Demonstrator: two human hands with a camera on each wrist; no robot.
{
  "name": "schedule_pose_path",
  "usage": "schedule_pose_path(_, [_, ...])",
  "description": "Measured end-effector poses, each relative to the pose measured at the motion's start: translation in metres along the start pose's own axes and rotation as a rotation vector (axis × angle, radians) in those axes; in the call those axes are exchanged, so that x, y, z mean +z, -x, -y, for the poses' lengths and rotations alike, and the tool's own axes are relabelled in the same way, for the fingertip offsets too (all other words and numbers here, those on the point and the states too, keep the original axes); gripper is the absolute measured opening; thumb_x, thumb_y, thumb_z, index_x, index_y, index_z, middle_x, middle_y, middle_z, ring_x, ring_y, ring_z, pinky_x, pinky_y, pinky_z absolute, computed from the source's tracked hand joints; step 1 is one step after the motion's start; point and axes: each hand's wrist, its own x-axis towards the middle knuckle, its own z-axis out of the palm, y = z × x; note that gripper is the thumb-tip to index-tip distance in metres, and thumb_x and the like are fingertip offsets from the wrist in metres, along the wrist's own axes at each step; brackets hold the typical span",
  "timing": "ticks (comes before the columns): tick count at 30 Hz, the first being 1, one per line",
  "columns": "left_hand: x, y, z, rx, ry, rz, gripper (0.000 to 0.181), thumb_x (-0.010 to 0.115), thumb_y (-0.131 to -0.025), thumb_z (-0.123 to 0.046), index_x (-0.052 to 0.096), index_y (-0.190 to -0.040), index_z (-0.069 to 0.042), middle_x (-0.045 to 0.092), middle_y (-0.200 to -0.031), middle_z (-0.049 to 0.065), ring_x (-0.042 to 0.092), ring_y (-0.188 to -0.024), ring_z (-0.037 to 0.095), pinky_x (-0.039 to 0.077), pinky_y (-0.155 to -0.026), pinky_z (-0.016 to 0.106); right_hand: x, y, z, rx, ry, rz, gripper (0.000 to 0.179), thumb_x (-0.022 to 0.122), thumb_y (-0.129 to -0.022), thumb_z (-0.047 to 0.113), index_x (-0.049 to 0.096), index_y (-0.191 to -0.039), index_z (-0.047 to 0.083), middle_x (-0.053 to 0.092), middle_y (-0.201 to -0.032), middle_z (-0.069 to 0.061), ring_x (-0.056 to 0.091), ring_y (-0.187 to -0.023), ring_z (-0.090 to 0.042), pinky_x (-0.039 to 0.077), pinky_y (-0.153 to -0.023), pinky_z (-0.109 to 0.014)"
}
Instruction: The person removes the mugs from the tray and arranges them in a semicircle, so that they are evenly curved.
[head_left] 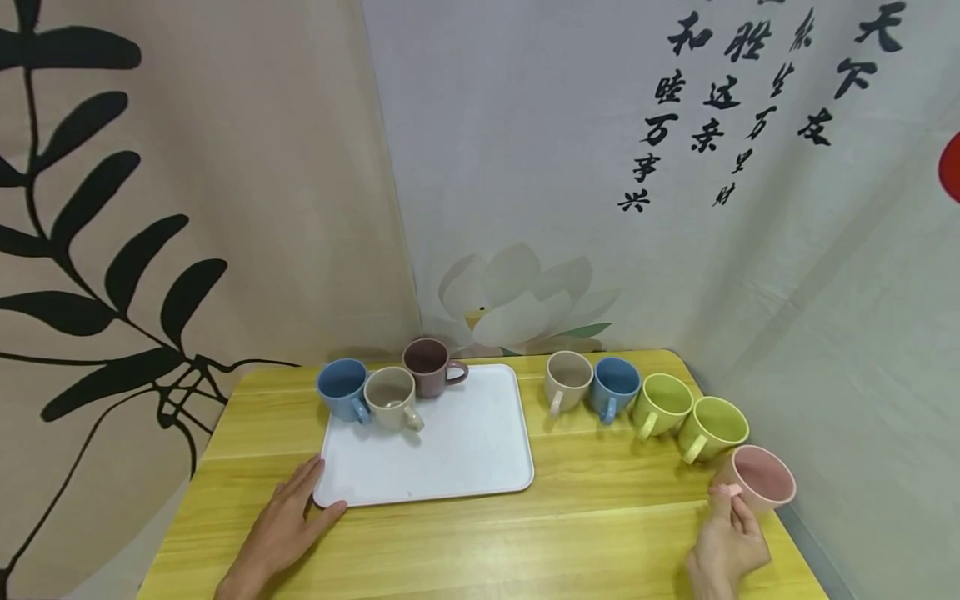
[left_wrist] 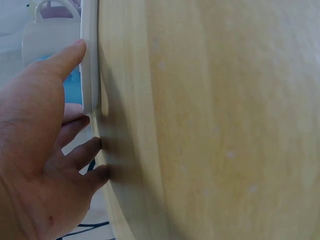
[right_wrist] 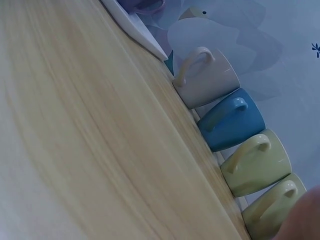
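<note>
My left hand [head_left: 281, 533] lies at the near left corner of a white tray [head_left: 465, 458], fingers spread. In the left wrist view, its thumb [left_wrist: 72, 55] touches the tray's rim. On the tray's far left part stand a blue mug [head_left: 343, 392], a beige mug [head_left: 392, 400] and a dark purple-brown mug [head_left: 429, 371]. At the table's right edge my right hand [head_left: 726, 546] pinches the handle of a pink mug [head_left: 765, 479]. Only a blurred bit of that hand shows in the right wrist view's lower corner; the pink mug is out of that view.
A slanting row on the right of the wooden table [head_left: 600, 533] holds a beige mug [head_left: 567, 383], a blue mug [head_left: 615, 387] and two yellow-green mugs [head_left: 662, 408], handles toward me. The nearer yellow-green mug stands beside the pink one. A printed curtain [head_left: 525, 167] hangs behind.
</note>
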Motion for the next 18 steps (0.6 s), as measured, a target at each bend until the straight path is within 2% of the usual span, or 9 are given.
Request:
schedule_pose_path(7, [-0.0007,-0.0005,-0.0015,0.003,0.007,-0.004,0.099,0.057,-0.096,-0.070,0.033,-0.160,0.002,0.031,-0.167,0.028,0.033,-0.151,0.051,0.026,-0.116,0.080,0.0023,0.0015,-0.0012,-0.020,0.055,-0.016,0.019,0.086,-0.084,0.016,0.079,-0.101,0.009,0.074,-0.079,0.012,0.064,-0.081,-0.005,0.055,-0.064,-0.008])
schedule_pose_path(13, [-0.0008,-0.0001,-0.0018,0.004,0.006,-0.010,0.099,0.057,-0.096,-0.070,0.033,-0.160,0.002,0.032,-0.167,0.028,0.033,-0.151,0.051,0.027,-0.116,0.079,0.0027,0.0011,-0.0023,-0.026,0.062,-0.012,0.018,0.087,-0.084,0.015,0.079,-0.099,0.009,0.074,-0.078,0.012,0.065,-0.080,-0.004,0.054,-0.064,-0.007])
schedule_pose_path(18, [-0.0009,-0.0002,-0.0019,-0.004,0.007,-0.002,0.099,0.056,-0.096,-0.070,0.033,-0.160,0.001,0.031,-0.167,0.027,0.032,-0.152,0.051,0.026,-0.117,0.079,0.0015,0.0011,-0.0032,-0.030,0.028,-0.029,0.019,0.088,-0.083,0.012,0.079,-0.098,0.007,0.075,-0.078,0.010,0.066,-0.079,-0.005,0.055,-0.064,-0.008])
